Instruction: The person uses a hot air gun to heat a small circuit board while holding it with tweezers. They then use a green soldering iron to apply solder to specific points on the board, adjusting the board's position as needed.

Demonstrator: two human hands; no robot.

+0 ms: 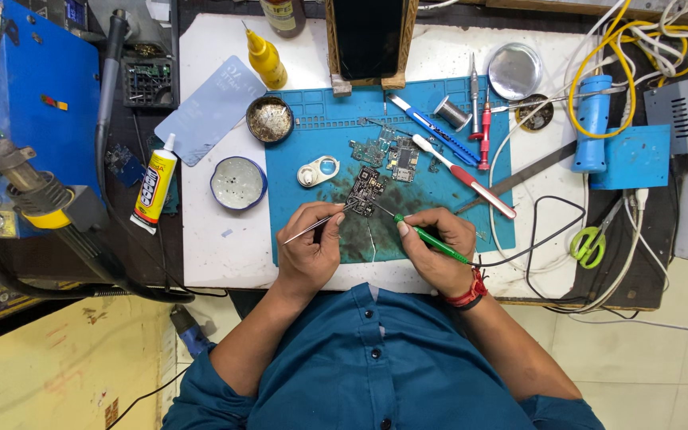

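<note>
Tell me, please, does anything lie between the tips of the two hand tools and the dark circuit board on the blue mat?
Nothing visible does. The left hand holds tweezers whose tips reach the circuit board. The right hand holds a green-handled tool whose tip points at the same board across bare blue mat.

So there's a small dark circuit board (365,191) sitting flat on the blue work mat, turned a bit diagonal, packed with tiny components and pretty grimy around it. A pair of thin metal tweezers (318,223) comes in from the lower left at a shallow slant, tips touching the board's left edge. From the lower right, a soldering iron (428,237) with a green handle angles in, its dark tip resting at the board's lower right edge, black cord trailing off right.
</note>
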